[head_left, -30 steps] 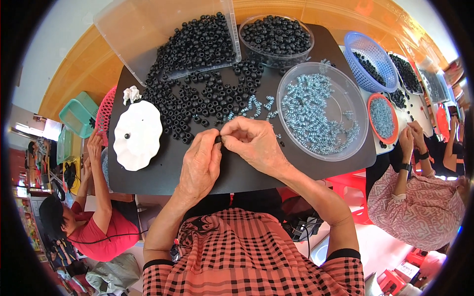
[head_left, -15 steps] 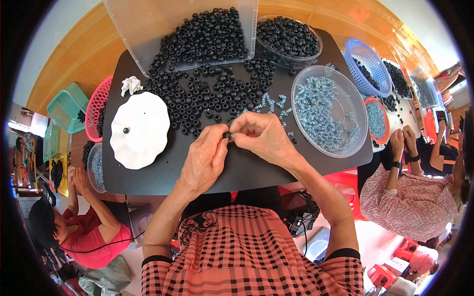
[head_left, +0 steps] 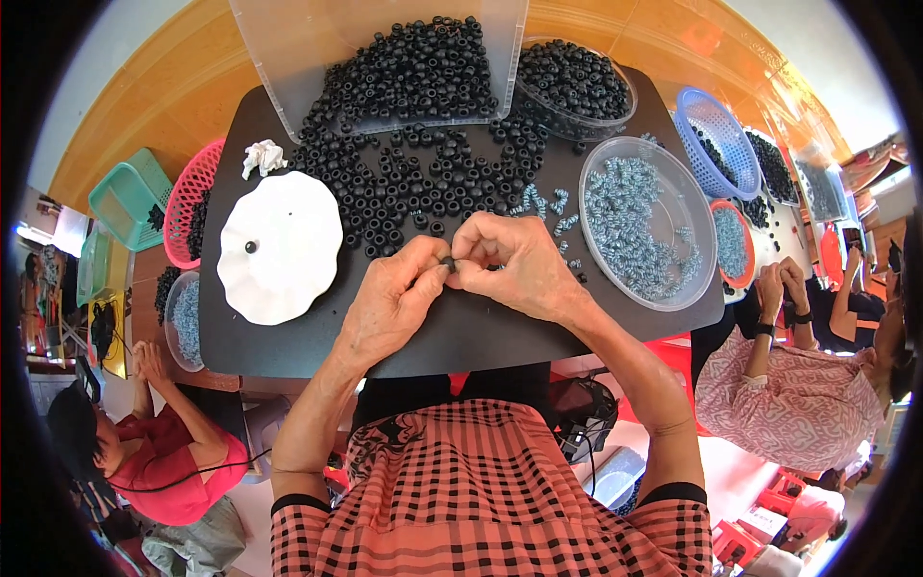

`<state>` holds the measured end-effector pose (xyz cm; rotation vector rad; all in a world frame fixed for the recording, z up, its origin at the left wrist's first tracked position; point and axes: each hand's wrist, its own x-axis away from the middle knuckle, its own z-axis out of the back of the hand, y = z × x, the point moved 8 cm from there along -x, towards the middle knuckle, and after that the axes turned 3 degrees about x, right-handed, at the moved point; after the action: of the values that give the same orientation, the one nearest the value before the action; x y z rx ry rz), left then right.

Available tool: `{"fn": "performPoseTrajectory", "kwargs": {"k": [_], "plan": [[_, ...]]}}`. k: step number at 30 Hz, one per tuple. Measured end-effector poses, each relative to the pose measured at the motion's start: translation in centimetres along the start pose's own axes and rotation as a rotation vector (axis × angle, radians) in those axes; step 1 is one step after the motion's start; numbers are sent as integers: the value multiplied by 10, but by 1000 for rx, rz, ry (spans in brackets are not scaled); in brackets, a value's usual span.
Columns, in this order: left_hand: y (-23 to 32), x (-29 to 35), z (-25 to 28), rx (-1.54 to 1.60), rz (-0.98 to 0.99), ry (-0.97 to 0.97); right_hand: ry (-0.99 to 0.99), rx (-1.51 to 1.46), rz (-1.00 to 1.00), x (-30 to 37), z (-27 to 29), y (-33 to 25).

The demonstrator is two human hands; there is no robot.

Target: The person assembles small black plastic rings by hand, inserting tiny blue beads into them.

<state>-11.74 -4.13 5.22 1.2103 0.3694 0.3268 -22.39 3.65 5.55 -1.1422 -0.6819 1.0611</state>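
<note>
My left hand (head_left: 389, 300) pinches a small black round piece (head_left: 448, 263) between thumb and fingers, above the near middle of the dark table. Against its right side, the fingertips of my right hand (head_left: 524, 271) are pressed together; whatever lies between them is too small and hidden to tell. Just beyond my hands spreads a loose layer of black, ring-shaped pieces (head_left: 404, 183) with holes. Short blue-grey spiral pieces (head_left: 538, 199) are scattered beyond my right hand. More of them fill part of a clear round tray (head_left: 710, 226) on the right.
A white scalloped plate (head_left: 288, 264) with one black piece lies left. A tipped clear bin (head_left: 264, 58) and a clear bowl (head_left: 632, 96), both holding black pieces, stand at the back. Crumpled tissue (head_left: 262, 159) lies beside the plate. Co-workers (head_left: 173, 457) sit on both sides.
The view has shifted slightly. Both hands stay together at the black piece, and the fingers have changed position a little around it.
</note>
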Motion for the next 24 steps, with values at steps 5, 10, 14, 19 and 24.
{"fn": "performPoseTrajectory", "kwargs": {"k": [5,10,14,19,24], "plan": [[0,-3,2,-15,38,-41,-13,-52,-32,-2,-4,10],[8,-3,1,-121,-14,-83,-36,62,-26,7,-8,6],[4,0,-1,-41,65,-213,-81,-63,-67,15,-16,11],[-1,4,-4,-90,90,-341,-93,-110,-80,24,-23,17],[-2,4,-6,79,205,-310,-89,-261,-101,26,-22,18]]}}
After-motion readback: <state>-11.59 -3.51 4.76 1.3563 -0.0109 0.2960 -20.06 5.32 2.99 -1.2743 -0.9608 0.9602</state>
